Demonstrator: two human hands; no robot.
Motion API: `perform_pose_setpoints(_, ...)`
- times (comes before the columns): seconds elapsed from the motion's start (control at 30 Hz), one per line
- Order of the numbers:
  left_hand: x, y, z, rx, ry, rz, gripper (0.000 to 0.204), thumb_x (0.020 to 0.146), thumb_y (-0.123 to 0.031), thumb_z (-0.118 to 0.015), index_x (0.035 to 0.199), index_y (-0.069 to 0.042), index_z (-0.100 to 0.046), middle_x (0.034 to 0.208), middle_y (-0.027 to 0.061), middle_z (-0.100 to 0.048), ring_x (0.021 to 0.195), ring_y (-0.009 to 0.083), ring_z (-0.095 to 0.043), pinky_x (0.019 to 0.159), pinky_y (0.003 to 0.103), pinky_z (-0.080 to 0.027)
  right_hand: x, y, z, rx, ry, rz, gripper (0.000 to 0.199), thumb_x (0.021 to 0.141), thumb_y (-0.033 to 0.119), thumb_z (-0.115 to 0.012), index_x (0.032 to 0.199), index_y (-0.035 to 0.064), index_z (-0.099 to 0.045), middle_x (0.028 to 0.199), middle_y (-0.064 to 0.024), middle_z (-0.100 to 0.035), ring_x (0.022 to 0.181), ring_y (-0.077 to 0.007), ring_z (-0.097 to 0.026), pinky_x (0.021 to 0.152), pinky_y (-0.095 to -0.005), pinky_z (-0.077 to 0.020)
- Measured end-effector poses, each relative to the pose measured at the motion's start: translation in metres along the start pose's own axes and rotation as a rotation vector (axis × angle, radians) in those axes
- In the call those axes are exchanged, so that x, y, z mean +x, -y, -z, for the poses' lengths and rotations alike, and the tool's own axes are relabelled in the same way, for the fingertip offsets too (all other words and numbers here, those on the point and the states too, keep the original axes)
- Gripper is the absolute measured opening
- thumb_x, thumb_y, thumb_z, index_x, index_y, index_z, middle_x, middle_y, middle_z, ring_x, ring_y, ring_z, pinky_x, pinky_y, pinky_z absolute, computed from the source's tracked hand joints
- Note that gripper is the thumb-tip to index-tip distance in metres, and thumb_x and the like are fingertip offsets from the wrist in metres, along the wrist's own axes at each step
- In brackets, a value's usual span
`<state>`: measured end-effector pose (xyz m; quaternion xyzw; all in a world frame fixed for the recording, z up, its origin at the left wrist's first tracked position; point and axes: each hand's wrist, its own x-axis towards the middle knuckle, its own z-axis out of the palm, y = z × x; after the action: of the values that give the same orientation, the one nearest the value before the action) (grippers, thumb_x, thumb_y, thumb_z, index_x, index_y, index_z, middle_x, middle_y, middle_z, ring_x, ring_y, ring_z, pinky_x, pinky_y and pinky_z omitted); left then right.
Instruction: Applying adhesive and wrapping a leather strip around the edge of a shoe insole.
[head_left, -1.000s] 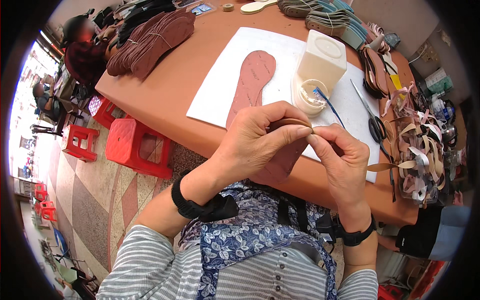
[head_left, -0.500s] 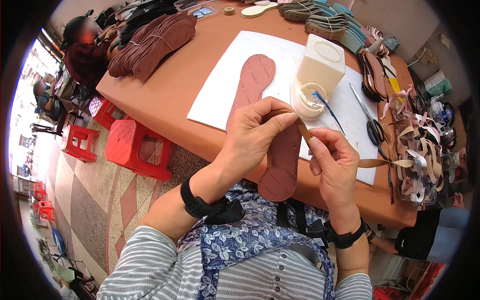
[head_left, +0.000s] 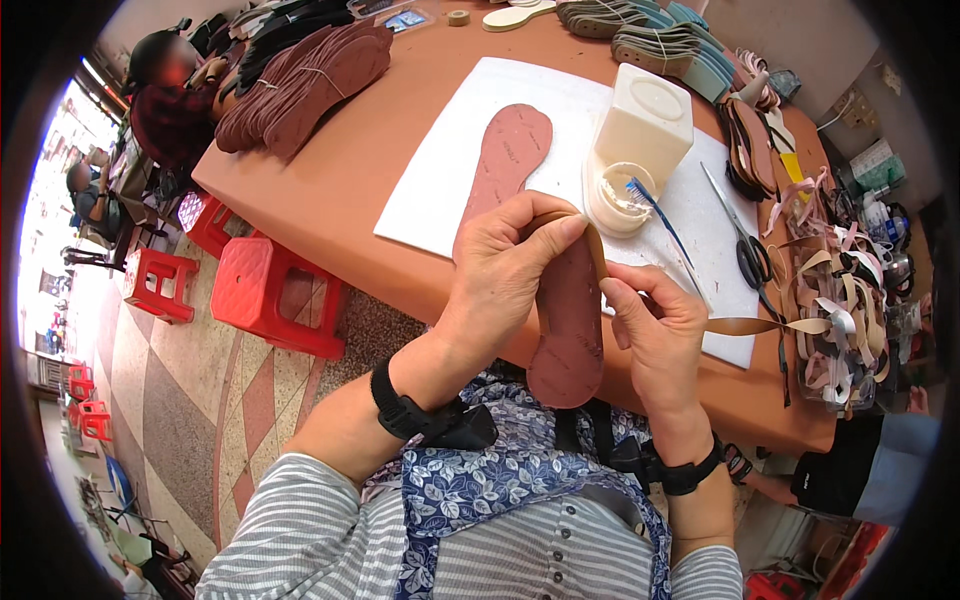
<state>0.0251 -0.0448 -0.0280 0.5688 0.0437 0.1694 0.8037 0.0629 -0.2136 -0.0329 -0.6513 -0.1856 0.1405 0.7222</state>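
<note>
My left hand (head_left: 512, 258) pinches the upper end of a reddish-brown shoe insole (head_left: 568, 335), thumb on top, and the insole hangs over the table's front edge. Along its upper right rim runs a narrow tan strip (head_left: 597, 248). Closed on that strip beside the insole's edge is my right hand (head_left: 657, 322). The strip's loose tail (head_left: 748, 326) trails off rightward from under this hand. Another reddish-brown insole (head_left: 516, 150) lies on a white board (head_left: 440, 165), its lower part hidden behind my left hand.
A cream container (head_left: 652, 112) with a round cup (head_left: 610, 215) of white paste stands on the board, a blue toothbrush (head_left: 658, 218) leaning from it. Black-handled scissors (head_left: 752, 262) lie rightward, near tangled straps (head_left: 845, 320). Bundled insoles (head_left: 310, 95) sit far left; red stools (head_left: 270, 290) stand below.
My right hand has shifted slightly left, closer to the insole. The strip, earlier slanting away between my hands, now follows the insole's rim. The insole's lower end has swung slightly right.
</note>
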Motion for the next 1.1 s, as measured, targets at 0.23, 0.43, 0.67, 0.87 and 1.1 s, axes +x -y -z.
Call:
perform_pose_setpoints(0.23,0.0,0.007,-0.001,-0.079,-0.017,-0.025,0.014,0.098,-0.013,-0.065,0.1,0.001,-0.068,0.089,0.0011,-0.068,0.08,0.005,-0.06,0.071,0.02,-0.051,0.004,0.0,0.0,-0.063,-0.001,-0.007,0.014,0.092,0.001,-0.07,0.105,-0.004,-0.073,0.092,-0.0052,-0.071,0.083,-0.0077,-0.064,0.073,-0.0215,-0.0524)
perform_pose_setpoints(0.43,0.0,0.008,-0.001,-0.079,-0.048,-0.03,0.014,0.098,-0.013,-0.065,0.1,0.0,-0.068,0.089,0.0007,-0.068,0.08,0.0048,-0.059,0.072,0.019,-0.05,0.008,0.002,-0.002,-0.115,0.026,-0.018,0.013,0.092,0.002,-0.07,0.104,-0.0036,-0.072,0.091,-0.0048,-0.071,0.082,-0.0073,-0.064,0.072,-0.0214,-0.0533)
perform_pose_setpoints(0.67,0.0,0.006,-0.005,-0.145,0.013,-0.024,0.014,0.097,-0.012,-0.067,0.101,0.001,-0.067,0.091,0.0021,-0.069,0.082,0.0062,-0.061,0.074,0.02,-0.051,0.01,-0.002,0.0,-0.159,-0.004,-0.065,0.01,0.092,0.006,-0.071,0.095,-0.0037,-0.071,0.086,-0.0035,-0.069,0.074,-0.0059,-0.061,0.065,-0.0217,-0.0506)
perform_pose_setpoints(0.87,0.004,-0.002,0.002,-0.108,0.164,0.153,0.021,0.09,-0.009,-0.074,0.107,0.001,-0.068,0.1,0.0052,-0.07,0.093,0.0111,-0.065,0.083,0.025,-0.052,0.011,-0.003,-0.001,-0.268,-0.007,0.204,0.012,0.093,0.008,-0.07,0.095,-0.0038,-0.069,0.083,-0.0032,-0.068,0.07,-0.0069,-0.059,0.064,-0.0238,-0.0491)
perform_pose_setpoints(1.1,0.0,0.0,0.001,-0.145,0.127,0.235,0.017,0.087,-0.009,-0.076,0.101,0.0,-0.072,0.094,0.0061,-0.073,0.089,0.0131,-0.068,0.082,0.027,-0.054,0.01,0.006,-0.001,-0.167,0.031,0.018,0.01,0.094,0.008,-0.069,0.1,-0.0008,-0.07,0.078,-0.0007,-0.066,0.069,-0.0054,-0.058,0.062,-0.0214,-0.0478)
